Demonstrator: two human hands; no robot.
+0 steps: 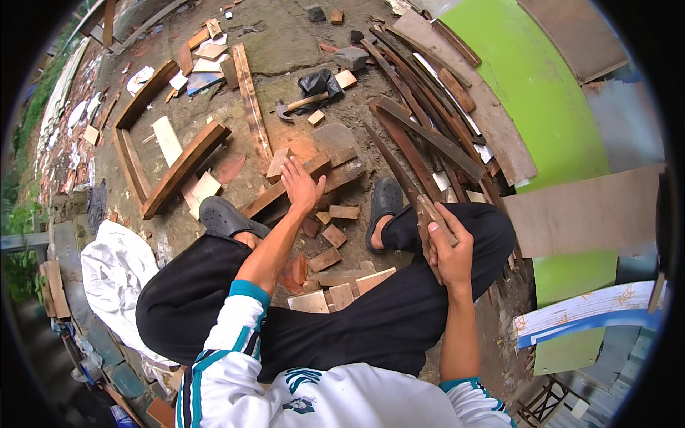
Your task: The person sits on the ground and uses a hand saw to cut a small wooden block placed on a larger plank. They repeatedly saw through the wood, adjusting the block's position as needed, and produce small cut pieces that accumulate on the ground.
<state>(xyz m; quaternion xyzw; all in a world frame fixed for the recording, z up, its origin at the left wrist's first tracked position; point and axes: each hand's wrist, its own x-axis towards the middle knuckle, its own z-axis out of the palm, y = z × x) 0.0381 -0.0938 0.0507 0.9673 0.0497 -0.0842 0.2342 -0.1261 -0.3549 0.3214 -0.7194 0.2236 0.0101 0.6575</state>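
Observation:
My right hand (451, 246) is wrapped round the wooden handle of a handsaw (391, 161), above my right thigh. The saw's long dark blade points up and to the left, apart from the wood under my left hand. My left hand (301, 184) has its fingers stretched out over a wooden beam (265, 202) lying between my feet. Its fingertips are next to a small wood block (275, 165) at the beam's far side; whether they touch it I cannot tell. Several small offcuts (344, 212) lie on the ground nearer to me.
Ahead lies a claw hammer (303, 103) beside a black plastic bag (319, 84). On the left is a brown wooden frame (182, 167), with a long plank (251, 103) right of it. Dark timber strips (432, 135) are heaped at right, along a green board (514, 78). White cloth (121, 278) lies at left.

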